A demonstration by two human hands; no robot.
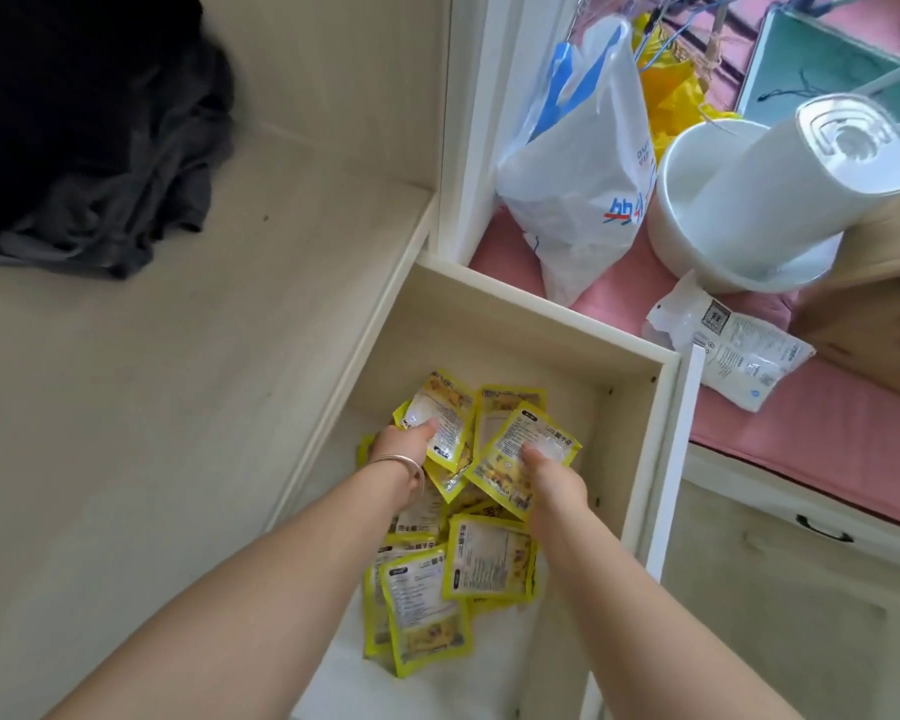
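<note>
Drawer (515, 350): right hand (553, 485) holds packet (505, 459) diagonally.

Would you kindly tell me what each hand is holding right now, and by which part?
The left hand pinches one yellow packet at its left edge, thumb on top; the right hand pinches another yellow packet near its middle, thumb on top.

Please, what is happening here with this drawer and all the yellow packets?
A person reaches with both bare hands into an open drawer that holds a loose pile of packets. The left hand, with a bracelet on its wrist, grips a yellow packet. The right hand grips a second yellow packet. The other packets lie below the hands. Beside the drawer, a white plastic bag stands on a pink surface.
</note>
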